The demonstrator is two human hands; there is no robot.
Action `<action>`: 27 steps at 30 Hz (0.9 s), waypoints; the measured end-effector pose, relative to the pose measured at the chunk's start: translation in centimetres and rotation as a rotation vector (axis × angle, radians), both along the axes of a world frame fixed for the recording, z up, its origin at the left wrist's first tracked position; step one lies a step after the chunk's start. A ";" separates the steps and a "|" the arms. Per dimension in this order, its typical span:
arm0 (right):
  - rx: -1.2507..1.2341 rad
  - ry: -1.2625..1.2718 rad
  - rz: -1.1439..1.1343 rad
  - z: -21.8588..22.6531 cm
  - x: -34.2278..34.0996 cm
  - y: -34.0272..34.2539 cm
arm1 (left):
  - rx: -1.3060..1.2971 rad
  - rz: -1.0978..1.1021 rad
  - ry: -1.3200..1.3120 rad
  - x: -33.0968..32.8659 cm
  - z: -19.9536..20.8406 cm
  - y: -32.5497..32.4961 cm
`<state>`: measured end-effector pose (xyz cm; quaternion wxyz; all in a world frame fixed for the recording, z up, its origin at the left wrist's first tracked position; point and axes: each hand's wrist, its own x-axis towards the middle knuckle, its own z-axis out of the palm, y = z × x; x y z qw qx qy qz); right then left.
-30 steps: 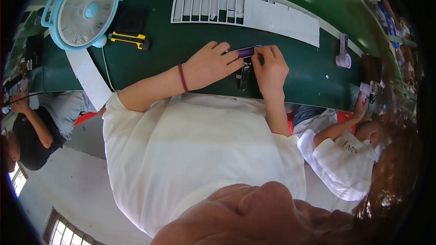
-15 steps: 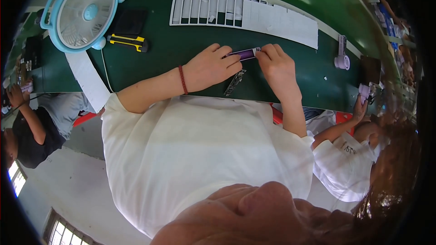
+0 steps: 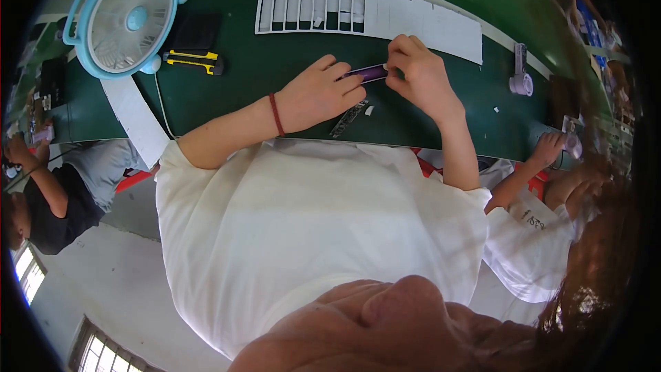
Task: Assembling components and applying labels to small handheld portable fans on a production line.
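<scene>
My left hand (image 3: 320, 95), a red braided band at its wrist, is closed around the left part of a slim purple cylinder in a pale casing (image 3: 374, 74). It is held just above the green table. At the casing's right end, my right hand (image 3: 418, 72) pinches with thumb and forefinger; a tiny white bit shows there, but what exactly is gripped cannot be made out. Below the left fingers lies a narrow dark strip like a circuit board (image 3: 349, 119), partly covered by that hand. Beside the strip rests a small white scrap (image 3: 370, 110).
A white slotted tray (image 3: 310, 29) and a white sheet (image 3: 427, 24) lie beyond my hands. At left stand a blue fan (image 3: 131, 19) and a yellow-black utility knife (image 3: 194, 62). A lilac handheld device (image 3: 520, 72) lies at right. Co-workers sit on both sides.
My right hand has risen slightly, its fingers more curled at the casing's end. A white scrap now shows beside the dark strip. The co-worker's hand at right has shifted.
</scene>
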<state>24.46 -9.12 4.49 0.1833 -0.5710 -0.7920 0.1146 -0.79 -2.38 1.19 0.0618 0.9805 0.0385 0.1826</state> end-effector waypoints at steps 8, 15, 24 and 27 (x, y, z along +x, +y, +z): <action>-0.004 0.212 -0.520 -3.3 3.5 -2.9 | -0.144 0.107 -0.032 0.7 0.2 -0.8; 0.006 0.546 -0.349 -0.8 -5.5 -7.9 | -0.322 0.216 -0.070 1.1 -0.2 -0.7; 0.067 0.116 -0.127 1.0 -1.7 -5.4 | -0.134 0.093 -0.122 -0.1 0.2 1.0; 0.060 0.107 -0.129 0.8 -1.5 -5.1 | -0.065 0.099 -0.122 -0.3 -0.5 0.8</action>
